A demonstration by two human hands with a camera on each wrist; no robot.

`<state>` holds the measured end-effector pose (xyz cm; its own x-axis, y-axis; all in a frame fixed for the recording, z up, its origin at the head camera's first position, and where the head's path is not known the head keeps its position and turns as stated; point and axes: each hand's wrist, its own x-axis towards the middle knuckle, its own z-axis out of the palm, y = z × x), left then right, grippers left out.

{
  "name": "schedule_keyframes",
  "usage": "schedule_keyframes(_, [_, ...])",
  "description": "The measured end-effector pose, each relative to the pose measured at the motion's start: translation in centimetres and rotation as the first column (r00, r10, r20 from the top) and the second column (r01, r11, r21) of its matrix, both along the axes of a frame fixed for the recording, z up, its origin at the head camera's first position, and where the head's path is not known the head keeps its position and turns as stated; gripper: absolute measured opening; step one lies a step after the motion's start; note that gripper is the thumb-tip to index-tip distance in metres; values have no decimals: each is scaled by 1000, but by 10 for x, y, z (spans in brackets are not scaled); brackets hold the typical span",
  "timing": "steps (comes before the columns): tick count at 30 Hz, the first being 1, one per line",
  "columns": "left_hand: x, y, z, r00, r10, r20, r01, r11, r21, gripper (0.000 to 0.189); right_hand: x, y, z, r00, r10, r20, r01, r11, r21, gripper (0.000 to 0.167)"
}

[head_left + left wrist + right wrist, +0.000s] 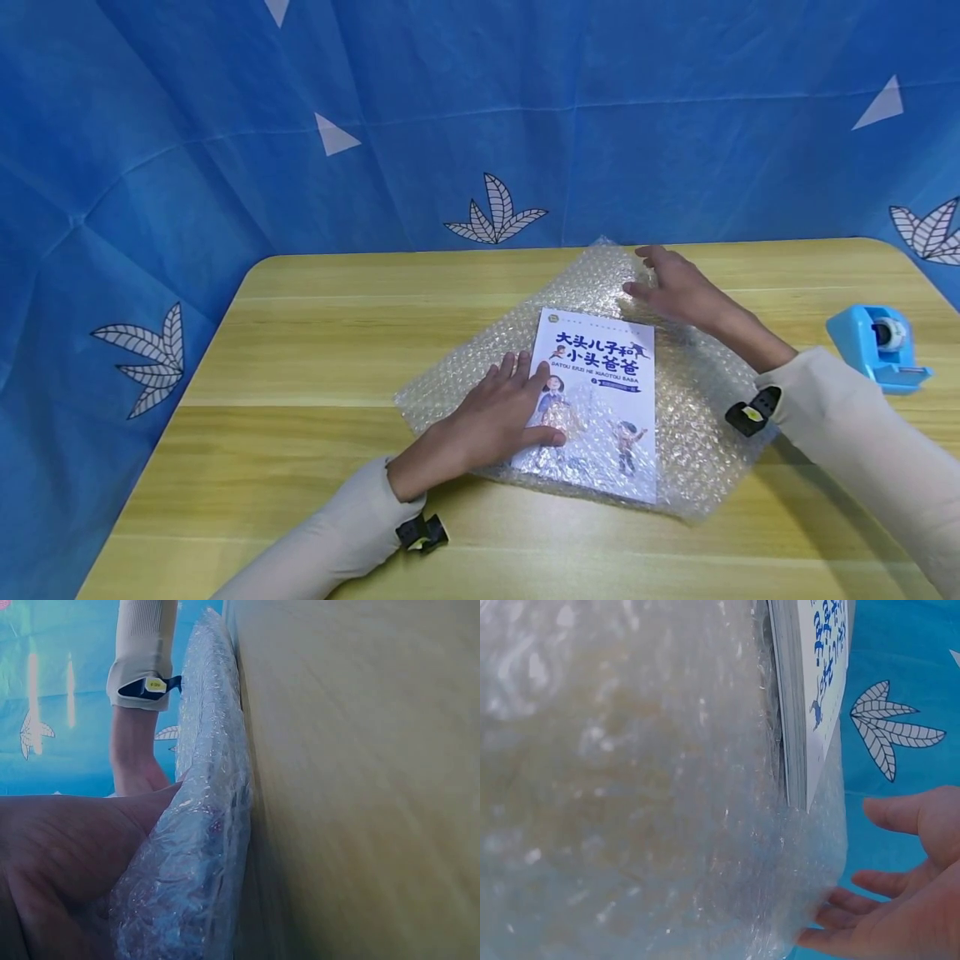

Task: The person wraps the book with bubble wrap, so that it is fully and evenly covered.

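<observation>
A white paperback book (600, 400) with blue Chinese lettering lies face up on a sheet of clear bubble wrap (705, 433). A fold of the wrap covers the book's lower part, while its title end shows bare. My left hand (491, 417), fingers spread, presses the wrapped left side of the book. In the left wrist view this hand (67, 855) lies against the wrap. At the sheet's far right edge is my right hand (678, 287), its fingers loosely extended. The right wrist view shows its lower fingertips at the wrap's edge, beyond the book's page block (791, 712).
A light blue tape dispenser (873, 346) with a roll in it stands at the right of the wood-grain table (300, 350). Blue cloth (420, 75) with white leaf prints hangs behind the table and along its left side.
</observation>
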<state>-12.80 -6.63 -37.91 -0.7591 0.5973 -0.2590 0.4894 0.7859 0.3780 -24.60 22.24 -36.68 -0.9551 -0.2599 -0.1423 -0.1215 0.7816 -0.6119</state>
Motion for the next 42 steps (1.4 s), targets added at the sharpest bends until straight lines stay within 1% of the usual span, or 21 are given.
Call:
schedule_keyframes(8, [0, 0, 1, 1000, 3, 14, -3, 1000, 5, 92, 0, -1, 5, 999, -30, -35, 30, 1000, -1, 70])
schedule_keyframes(12, [0, 0, 1, 1000, 3, 7, -3, 1000, 2, 92, 1, -2, 7, 998, -43, -44, 42, 999, -7, 68])
schedule_keyframes(18, [1, -1, 1, 1000, 1, -2, -1, 1000, -2, 92, 1, -1, 8, 996, -34, -85, 32, 999, -25, 66])
schedule_keyframes(27, [1, -1, 0, 1000, -2, -4, 2, 1000, 7, 92, 1, -1, 9, 991, -27, -135, 24, 1000, -18, 59])
schedule_keyframes(35, [1, 0, -1, 1000, -4, -3, 4, 1000, 10, 92, 1, -2, 9, 987, -63, -149, 50, 995, -84, 51])
schedule_keyframes(42, [1, -1, 0, 1000, 3, 6, -3, 1000, 15, 92, 2, -9, 14, 983, -85, -160, 62, 987, -145, 44])
